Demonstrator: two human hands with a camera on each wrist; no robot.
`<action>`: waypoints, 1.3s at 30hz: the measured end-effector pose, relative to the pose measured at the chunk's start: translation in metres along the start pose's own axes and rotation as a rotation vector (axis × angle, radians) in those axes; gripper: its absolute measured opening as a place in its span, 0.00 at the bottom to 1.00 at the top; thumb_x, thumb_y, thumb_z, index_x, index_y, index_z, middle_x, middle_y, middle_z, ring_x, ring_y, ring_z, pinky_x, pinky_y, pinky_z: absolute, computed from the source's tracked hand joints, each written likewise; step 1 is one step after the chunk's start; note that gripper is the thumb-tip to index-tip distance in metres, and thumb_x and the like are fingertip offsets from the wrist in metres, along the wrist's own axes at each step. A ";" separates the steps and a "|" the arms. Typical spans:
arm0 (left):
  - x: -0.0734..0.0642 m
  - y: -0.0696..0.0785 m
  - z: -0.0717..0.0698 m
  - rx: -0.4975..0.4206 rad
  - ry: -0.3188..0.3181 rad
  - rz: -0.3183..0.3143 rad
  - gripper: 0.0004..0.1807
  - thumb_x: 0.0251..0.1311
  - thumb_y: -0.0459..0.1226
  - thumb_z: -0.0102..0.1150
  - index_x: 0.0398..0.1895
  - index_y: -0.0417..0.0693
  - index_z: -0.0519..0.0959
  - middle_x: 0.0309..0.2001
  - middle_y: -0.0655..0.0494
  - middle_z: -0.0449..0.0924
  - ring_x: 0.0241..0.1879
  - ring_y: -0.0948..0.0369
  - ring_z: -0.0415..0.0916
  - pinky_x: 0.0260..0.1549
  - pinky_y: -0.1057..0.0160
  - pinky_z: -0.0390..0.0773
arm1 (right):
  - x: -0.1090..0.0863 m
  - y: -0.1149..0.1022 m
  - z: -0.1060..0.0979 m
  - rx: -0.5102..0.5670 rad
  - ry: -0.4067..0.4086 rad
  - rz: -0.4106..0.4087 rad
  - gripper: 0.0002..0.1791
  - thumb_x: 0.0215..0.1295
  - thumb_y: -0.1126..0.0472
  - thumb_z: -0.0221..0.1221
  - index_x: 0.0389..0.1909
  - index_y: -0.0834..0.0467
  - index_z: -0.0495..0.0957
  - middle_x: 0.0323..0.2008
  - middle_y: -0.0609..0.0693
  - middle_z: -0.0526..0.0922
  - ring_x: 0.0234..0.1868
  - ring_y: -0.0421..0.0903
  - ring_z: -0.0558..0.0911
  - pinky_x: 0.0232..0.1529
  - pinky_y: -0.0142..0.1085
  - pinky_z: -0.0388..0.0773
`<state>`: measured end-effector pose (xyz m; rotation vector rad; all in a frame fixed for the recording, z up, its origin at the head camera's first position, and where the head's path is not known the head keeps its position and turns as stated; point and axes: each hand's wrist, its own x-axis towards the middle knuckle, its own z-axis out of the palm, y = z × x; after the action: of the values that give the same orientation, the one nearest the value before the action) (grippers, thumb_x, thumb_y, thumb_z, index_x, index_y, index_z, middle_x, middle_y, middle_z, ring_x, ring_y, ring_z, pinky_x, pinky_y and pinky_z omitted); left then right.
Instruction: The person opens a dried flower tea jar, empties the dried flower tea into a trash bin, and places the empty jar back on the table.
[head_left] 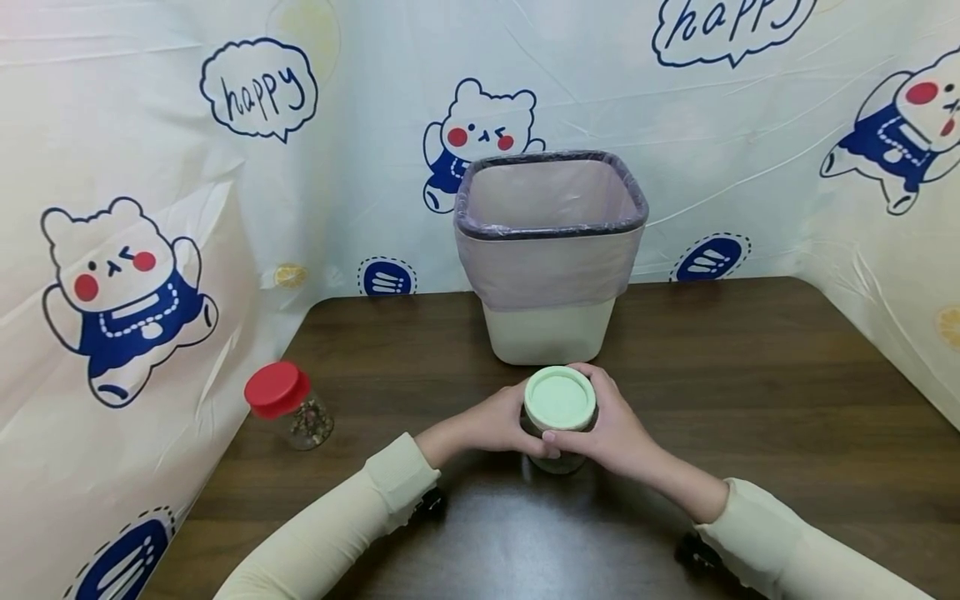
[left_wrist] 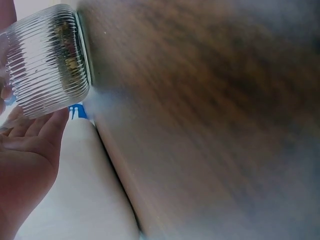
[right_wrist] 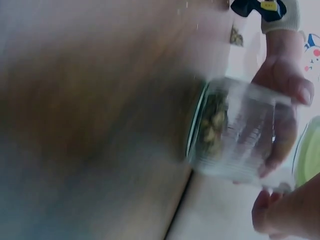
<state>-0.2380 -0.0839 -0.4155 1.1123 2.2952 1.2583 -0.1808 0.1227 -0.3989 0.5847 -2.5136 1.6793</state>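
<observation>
Your left hand and right hand clamp their curled fingers round the green-lidded jar, thumbs close together at its front; it is upright near the middle of the tabletop, just in front of the bin, with wide wood between your right hand and the right edge. You have two jars and one bin here; the red-lidded jar sits near the left edge, well apart from your left hand.
</observation>
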 end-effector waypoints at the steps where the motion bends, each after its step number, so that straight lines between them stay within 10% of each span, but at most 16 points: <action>1: 0.000 0.000 0.000 -0.006 -0.004 -0.001 0.46 0.45 0.41 0.77 0.68 0.59 0.61 0.57 0.65 0.73 0.56 0.67 0.70 0.56 0.63 0.70 | 0.001 0.001 -0.002 0.005 -0.020 -0.007 0.45 0.46 0.56 0.75 0.64 0.56 0.62 0.58 0.53 0.69 0.57 0.51 0.70 0.56 0.52 0.65; 19: 0.000 0.000 -0.001 -0.007 -0.033 0.042 0.45 0.46 0.40 0.77 0.67 0.52 0.62 0.59 0.62 0.72 0.57 0.67 0.69 0.56 0.63 0.69 | 0.027 0.026 -0.025 0.205 -0.365 -0.205 0.42 0.50 0.66 0.72 0.66 0.58 0.62 0.57 0.53 0.72 0.57 0.49 0.71 0.57 0.37 0.67; 31: 0.000 0.002 -0.003 0.008 -0.017 0.042 0.46 0.45 0.39 0.77 0.67 0.52 0.62 0.58 0.61 0.72 0.57 0.66 0.70 0.56 0.63 0.69 | 0.025 0.023 -0.025 0.201 -0.356 -0.208 0.46 0.51 0.66 0.72 0.69 0.62 0.57 0.61 0.54 0.69 0.60 0.48 0.68 0.59 0.35 0.66; 39: 0.001 0.002 -0.001 -0.002 -0.011 0.034 0.45 0.44 0.39 0.77 0.66 0.54 0.63 0.56 0.63 0.74 0.55 0.67 0.71 0.56 0.63 0.70 | 0.008 0.015 -0.016 0.128 -0.209 -0.149 0.47 0.50 0.61 0.73 0.69 0.56 0.57 0.62 0.51 0.69 0.61 0.49 0.68 0.61 0.44 0.63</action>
<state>-0.2383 -0.0837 -0.4135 1.1589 2.2762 1.2637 -0.1962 0.1401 -0.4030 0.9815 -2.4335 1.8191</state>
